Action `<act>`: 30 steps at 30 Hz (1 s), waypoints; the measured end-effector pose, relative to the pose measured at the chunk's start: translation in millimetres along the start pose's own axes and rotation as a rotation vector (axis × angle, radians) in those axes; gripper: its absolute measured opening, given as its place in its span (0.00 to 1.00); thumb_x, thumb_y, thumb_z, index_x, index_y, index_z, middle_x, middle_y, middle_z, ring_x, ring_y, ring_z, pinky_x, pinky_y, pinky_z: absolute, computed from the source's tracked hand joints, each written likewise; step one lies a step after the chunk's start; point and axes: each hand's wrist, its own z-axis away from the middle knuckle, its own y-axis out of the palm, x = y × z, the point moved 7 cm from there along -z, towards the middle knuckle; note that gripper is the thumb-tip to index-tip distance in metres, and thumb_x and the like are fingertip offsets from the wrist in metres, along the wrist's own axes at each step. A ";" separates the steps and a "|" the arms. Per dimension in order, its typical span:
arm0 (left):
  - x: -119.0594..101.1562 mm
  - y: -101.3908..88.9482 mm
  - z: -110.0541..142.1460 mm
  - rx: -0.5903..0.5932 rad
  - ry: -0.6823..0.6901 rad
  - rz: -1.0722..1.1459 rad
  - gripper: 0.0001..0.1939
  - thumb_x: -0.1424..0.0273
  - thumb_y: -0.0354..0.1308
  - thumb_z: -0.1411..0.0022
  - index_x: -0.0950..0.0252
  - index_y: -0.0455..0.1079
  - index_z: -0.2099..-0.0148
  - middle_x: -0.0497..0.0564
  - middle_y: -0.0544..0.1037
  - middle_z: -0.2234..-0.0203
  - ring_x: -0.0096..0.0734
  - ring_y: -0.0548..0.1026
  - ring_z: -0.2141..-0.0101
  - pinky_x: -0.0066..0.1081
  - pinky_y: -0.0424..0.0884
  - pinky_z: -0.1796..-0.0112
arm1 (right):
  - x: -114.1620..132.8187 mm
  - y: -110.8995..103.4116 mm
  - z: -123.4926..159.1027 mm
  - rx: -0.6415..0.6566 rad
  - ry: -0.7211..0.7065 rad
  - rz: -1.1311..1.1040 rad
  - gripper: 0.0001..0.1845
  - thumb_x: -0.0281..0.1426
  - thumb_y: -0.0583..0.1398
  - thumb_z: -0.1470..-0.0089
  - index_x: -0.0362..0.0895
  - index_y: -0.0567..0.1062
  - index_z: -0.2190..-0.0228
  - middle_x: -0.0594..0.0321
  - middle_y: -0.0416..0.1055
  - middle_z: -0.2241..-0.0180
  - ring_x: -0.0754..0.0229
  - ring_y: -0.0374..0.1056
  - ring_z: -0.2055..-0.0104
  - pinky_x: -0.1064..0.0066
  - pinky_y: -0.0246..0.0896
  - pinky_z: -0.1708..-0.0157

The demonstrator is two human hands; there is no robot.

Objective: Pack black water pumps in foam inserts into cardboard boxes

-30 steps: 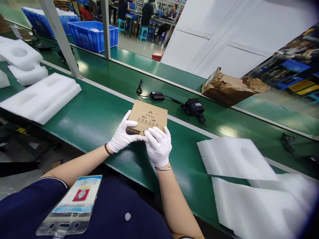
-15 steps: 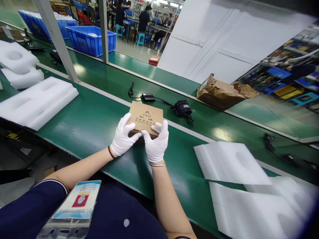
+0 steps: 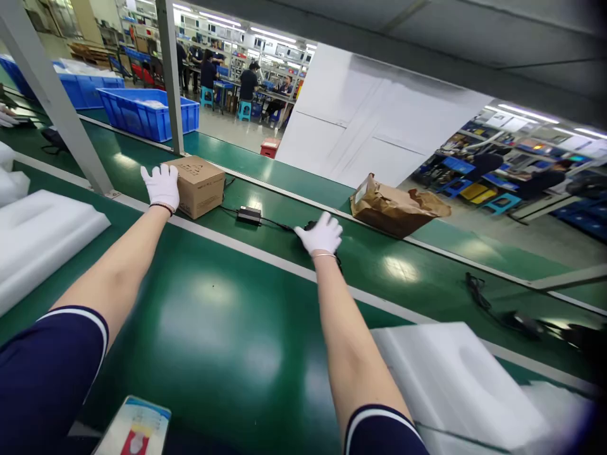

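A brown cardboard box [image 3: 202, 189] stands on the far strip of the green surface. My left hand [image 3: 161, 187], in a white glove, lies against its left side with the fingers spread. Farther right, my white-gloved right hand [image 3: 320, 234] reaches over a black pump [image 3: 310, 225] with its fingers stretched out. Most of the pump is hidden under that hand, and I cannot tell how firmly it is touched. Between box and pump lies a black power adapter [image 3: 249, 215], its cable running to the pump.
White foam blocks lie at left [image 3: 42, 234] and right [image 3: 455, 373]. A crumpled brown paper bag [image 3: 396, 205] stands behind. Blue bins [image 3: 142, 114] sit at the back left. Metal posts [image 3: 169, 76] rise there. More black cabled devices [image 3: 521, 323] lie far right.
The box has gone from between both hands to the far strip at left. My right hand has left it and reached across to the pump. The view has tilted up.
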 end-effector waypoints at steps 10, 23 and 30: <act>-81.2 150.8 26.8 0.590 0.213 0.084 0.24 0.71 0.55 0.39 0.72 0.66 0.42 0.69 0.71 0.45 0.51 0.66 0.43 0.43 0.61 0.44 | -80.8 -3.3 -8.5 0.081 0.330 -0.265 0.31 0.41 0.71 0.63 0.41 0.73 0.57 0.52 0.74 0.57 0.51 0.75 0.59 0.59 0.77 0.64; -162.7 59.4 71.8 0.506 0.251 0.264 0.19 0.59 0.48 0.30 0.66 0.73 0.63 0.56 0.78 0.62 0.38 0.74 0.60 0.32 0.65 0.57 | -27.8 -153.2 175.2 0.060 0.334 -1.017 0.25 0.40 0.68 0.58 0.51 0.77 0.55 0.59 0.76 0.55 0.56 0.74 0.67 0.71 0.69 0.83; -198.8 -63.6 252.5 0.405 0.702 0.365 0.26 0.59 0.47 0.29 0.63 0.68 0.78 0.52 0.71 0.80 0.36 0.68 0.75 0.35 0.60 0.68 | -53.4 -175.7 255.3 0.013 0.245 -0.410 0.42 0.43 0.73 0.63 0.41 0.74 0.47 0.56 0.77 0.54 0.49 0.73 0.54 0.56 0.72 0.52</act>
